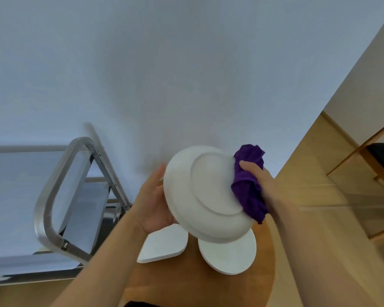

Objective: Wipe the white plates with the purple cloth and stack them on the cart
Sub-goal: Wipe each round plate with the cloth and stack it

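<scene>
My left hand (152,204) holds a white plate (205,196) by its left rim, tilted so its underside and foot ring face me. My right hand (258,185) grips the bunched purple cloth (248,189) and presses it against the plate's right edge. Below the held plate, two more white plates lie on a round wooden table (186,282): one (162,244) at the left, one (228,255) at the right, both partly hidden by the plate above. The metal cart (53,196) stands to the left with its handle loop towards me.
A white wall fills the upper view. A wooden chair (377,165) with a dark seat stands at the right on the light wooden floor. The cart's flat top shelf (20,180) lies behind the handle.
</scene>
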{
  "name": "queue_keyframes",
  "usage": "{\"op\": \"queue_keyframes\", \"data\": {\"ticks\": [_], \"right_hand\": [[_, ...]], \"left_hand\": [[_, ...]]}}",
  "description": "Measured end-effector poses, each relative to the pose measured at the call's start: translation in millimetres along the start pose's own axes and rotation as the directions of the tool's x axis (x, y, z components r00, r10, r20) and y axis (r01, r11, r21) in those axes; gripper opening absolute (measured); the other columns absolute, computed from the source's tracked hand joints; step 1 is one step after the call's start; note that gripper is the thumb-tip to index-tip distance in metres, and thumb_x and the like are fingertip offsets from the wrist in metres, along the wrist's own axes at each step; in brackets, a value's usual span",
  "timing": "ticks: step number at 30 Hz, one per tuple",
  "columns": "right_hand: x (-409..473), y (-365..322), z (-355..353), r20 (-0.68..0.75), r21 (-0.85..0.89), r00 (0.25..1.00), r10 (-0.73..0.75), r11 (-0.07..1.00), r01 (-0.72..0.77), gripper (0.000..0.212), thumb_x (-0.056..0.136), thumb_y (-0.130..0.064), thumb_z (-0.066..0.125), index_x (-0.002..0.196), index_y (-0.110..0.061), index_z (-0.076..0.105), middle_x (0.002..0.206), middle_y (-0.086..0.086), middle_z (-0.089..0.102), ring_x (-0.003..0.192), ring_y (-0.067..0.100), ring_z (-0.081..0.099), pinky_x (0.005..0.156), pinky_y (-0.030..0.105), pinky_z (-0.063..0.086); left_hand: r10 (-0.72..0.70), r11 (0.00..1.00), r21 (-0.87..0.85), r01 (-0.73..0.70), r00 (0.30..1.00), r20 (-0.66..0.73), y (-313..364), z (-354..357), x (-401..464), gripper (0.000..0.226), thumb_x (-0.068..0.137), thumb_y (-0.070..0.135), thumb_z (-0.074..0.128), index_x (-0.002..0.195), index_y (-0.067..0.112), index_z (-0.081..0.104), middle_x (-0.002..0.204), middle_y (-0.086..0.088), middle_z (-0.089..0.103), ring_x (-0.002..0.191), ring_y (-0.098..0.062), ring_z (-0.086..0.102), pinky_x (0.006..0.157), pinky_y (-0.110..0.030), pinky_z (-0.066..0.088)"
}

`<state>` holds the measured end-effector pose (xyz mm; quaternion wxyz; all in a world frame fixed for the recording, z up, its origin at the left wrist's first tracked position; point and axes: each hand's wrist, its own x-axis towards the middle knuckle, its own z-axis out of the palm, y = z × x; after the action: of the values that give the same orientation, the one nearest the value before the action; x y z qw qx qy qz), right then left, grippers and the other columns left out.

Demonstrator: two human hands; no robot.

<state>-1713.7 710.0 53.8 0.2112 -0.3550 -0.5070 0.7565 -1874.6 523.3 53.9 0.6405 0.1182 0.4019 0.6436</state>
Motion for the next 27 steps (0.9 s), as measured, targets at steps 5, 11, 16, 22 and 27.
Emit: {"op": "queue_keyframes", "data": {"ticks": [5, 11, 16, 22, 27], "right_hand": [[0.4, -2.2, -0.7, -0.004, -0.044, 1.000, 0.027, 0.999, -0.028, 0.041, 0.062, -0.046, 0.074, 0.090, -0.018, 0.062, 0.071, -0.001, 0.066, 0.062, 0.014, 0.066, 0.053, 0.026, 0.051], [-13.1, 27.7, -1.2, -0.172, 0.149, 0.978, 0.115, 0.985, -0.089, 0.040, 0.074, -0.040, 0.068, 0.103, -0.013, 0.064, 0.083, 0.005, 0.067, 0.077, 0.021, 0.064, 0.068, 0.034, 0.050], [-27.4, 51.8, 18.1, -0.322, 0.270, 0.939, 0.120, 0.962, -0.031, 0.026, 0.082, -0.039, 0.061, 0.093, -0.017, 0.063, 0.078, 0.001, 0.064, 0.074, 0.020, 0.060, 0.074, 0.037, 0.046], [-45.0, 70.5, 66.7, -0.402, 0.392, 0.914, 0.054, 0.912, 0.118, 0.037, 0.090, -0.045, 0.048, 0.104, -0.013, 0.059, 0.076, 0.002, 0.063, 0.063, 0.011, 0.064, 0.057, 0.027, 0.049], [-40.9, 58.3, 54.7, -0.236, 0.232, 0.971, 0.026, 0.972, 0.030, 0.024, 0.089, -0.035, 0.055, 0.095, -0.014, 0.064, 0.070, -0.003, 0.069, 0.064, 0.007, 0.067, 0.052, 0.017, 0.050]], "left_hand": [[0.027, 0.999, 0.020, -0.026, 0.999, -0.035, -2.5, -1.3, 9.0, 0.043, 0.072, 0.048, 0.067, 0.105, 0.022, 0.075, 0.114, -0.011, 0.069, 0.102, -0.031, 0.067, 0.077, -0.044, 0.057], [0.081, 0.996, 0.038, -0.077, 0.990, -0.111, -6.8, 14.3, 5.7, 0.053, 0.071, 0.046, 0.066, 0.118, 0.022, 0.061, 0.112, -0.009, 0.070, 0.098, -0.028, 0.068, 0.070, -0.041, 0.057], [0.203, 0.979, 0.072, -0.193, 0.960, -0.194, -16.0, 35.8, 11.5, 0.047, 0.071, 0.045, 0.064, 0.113, 0.025, 0.057, 0.100, 0.000, 0.074, 0.090, -0.021, 0.071, 0.068, -0.036, 0.059], [0.345, 0.883, 0.415, -0.218, 0.903, -0.258, -47.7, 69.0, 26.5, 0.016, 0.090, 0.037, 0.053, 0.085, 0.034, 0.068, 0.083, 0.007, 0.073, 0.081, -0.011, 0.069, 0.076, -0.033, 0.058], [0.448, 0.800, 0.520, -0.298, 0.873, -0.190, -50.2, 62.7, 15.9, 0.031, 0.095, 0.030, 0.049, 0.076, 0.037, 0.072, 0.075, 0.008, 0.073, 0.073, -0.006, 0.069, 0.064, -0.021, 0.056]]}}
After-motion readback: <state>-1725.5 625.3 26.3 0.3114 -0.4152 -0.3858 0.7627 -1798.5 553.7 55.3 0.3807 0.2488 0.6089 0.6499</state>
